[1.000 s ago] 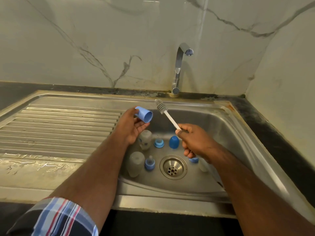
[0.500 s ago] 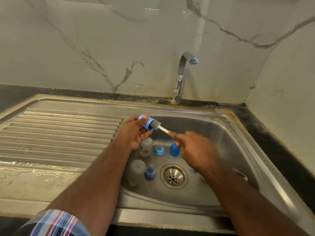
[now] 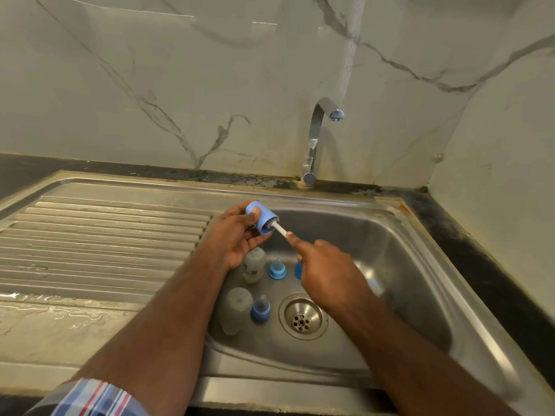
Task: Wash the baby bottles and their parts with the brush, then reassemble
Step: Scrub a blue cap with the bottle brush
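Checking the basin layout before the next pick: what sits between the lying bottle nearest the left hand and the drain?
In the head view, a blue nipple ring stands between that lying bottle and the drain, beside the bottle.

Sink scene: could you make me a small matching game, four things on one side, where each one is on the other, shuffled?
Things:
1. blue cap
2. brush
3. tap
4. drain

Places:
A. bottom of the sink
B. gripped by the left hand
C. head pushed into the cap, handle in the right hand
D. at the wall behind the sink

Pairs: 1-B, 2-C, 3-D, 4-A
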Demonstrator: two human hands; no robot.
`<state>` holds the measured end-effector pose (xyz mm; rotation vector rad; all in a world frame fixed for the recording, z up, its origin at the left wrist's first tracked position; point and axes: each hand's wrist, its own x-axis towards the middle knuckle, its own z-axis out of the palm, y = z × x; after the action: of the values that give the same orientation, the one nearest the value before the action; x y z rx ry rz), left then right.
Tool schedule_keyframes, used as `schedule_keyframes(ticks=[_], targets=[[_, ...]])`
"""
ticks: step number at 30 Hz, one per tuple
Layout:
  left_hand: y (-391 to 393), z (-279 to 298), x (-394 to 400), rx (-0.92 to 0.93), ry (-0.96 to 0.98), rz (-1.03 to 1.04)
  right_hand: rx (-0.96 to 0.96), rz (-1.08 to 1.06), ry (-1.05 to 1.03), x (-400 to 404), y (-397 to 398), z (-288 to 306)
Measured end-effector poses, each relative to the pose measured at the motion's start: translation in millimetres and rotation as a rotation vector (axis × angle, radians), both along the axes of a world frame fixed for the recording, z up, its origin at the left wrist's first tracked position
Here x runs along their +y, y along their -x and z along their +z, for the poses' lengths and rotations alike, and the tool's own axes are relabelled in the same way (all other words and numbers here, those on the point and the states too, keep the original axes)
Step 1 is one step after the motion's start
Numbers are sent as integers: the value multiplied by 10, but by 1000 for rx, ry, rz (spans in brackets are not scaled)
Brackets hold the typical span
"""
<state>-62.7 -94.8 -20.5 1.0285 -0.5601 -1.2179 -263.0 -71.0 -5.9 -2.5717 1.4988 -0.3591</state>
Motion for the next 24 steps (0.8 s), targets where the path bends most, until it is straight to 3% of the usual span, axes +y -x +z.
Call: schedule_keyframes(ticks=[4, 7, 9, 11, 14, 17, 22, 24], targets=[[-9, -19, 12, -51, -1, -2, -15, 28, -78, -3, -72, 39], [-40, -19, 14, 5, 8, 12, -326, 65, -367, -22, 32, 146], [-40, -2, 4, 69, 26, 20, -502, 39, -438, 3, 64, 145], [-20, 13, 1, 69, 36, 5, -421, 10, -291, 12, 39, 114], [19, 21, 8, 52, 47, -6, -120, 0, -58, 20, -20, 28], [13, 23, 4, 37, 52, -9, -58, 29, -82, 50, -78, 24], [-39, 18, 0, 121, 80, 9, -761, -5, -706, 85, -58, 157], [-29, 31, 5, 132, 93, 4, -761, -34, -631, 67, -58, 141]])
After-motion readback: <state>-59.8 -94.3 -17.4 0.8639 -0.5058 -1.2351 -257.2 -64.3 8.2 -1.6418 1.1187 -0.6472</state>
